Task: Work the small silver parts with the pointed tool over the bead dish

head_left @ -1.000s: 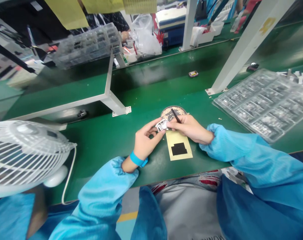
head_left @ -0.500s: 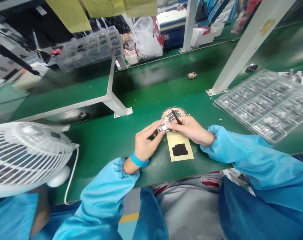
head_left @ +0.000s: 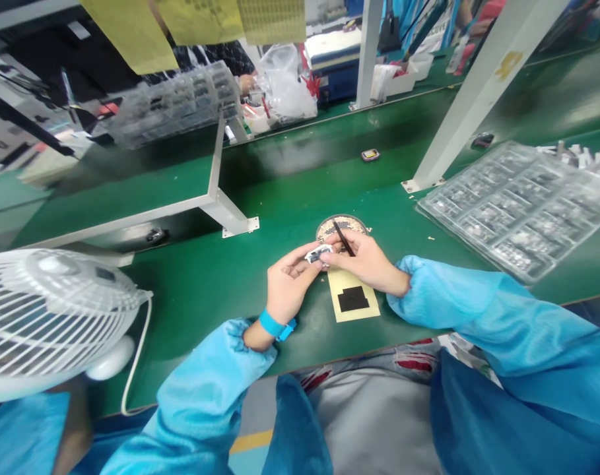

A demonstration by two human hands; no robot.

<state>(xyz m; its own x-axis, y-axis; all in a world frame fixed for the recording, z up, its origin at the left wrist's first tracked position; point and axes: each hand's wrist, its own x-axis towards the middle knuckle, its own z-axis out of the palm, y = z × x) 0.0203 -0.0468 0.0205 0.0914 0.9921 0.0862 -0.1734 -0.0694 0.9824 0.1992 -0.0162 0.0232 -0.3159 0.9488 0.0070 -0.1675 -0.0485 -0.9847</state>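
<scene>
My left hand (head_left: 286, 285) is closed, its fingertips pinching a small white-and-dark electronic part (head_left: 317, 253). Close against it, my right hand (head_left: 369, 262) touches the part's right side with its fingertips. A slim black tool (head_left: 343, 239), which looks like tweezers, is gripped in that same right hand and points up and to the left. Just behind the hands lies a round dish (head_left: 340, 220) of tiny pale and dark pieces, partly covered by my fingers. A pale yellow sheet (head_left: 358, 315) with black stickers (head_left: 353, 299) lies below my right hand.
At the left stands a white fan (head_left: 57, 316) with its cord. A clear compartment tray (head_left: 517, 204) of small parts is on the right, beside a white post (head_left: 482, 99). A small device (head_left: 370, 155) lies farther back. A raised shelf (head_left: 131, 178) occupies the back left.
The part in my hands has been turned, showing more of its white rim and dark middle. The black tool stands more steeply. The whole view has shifted slightly.
</scene>
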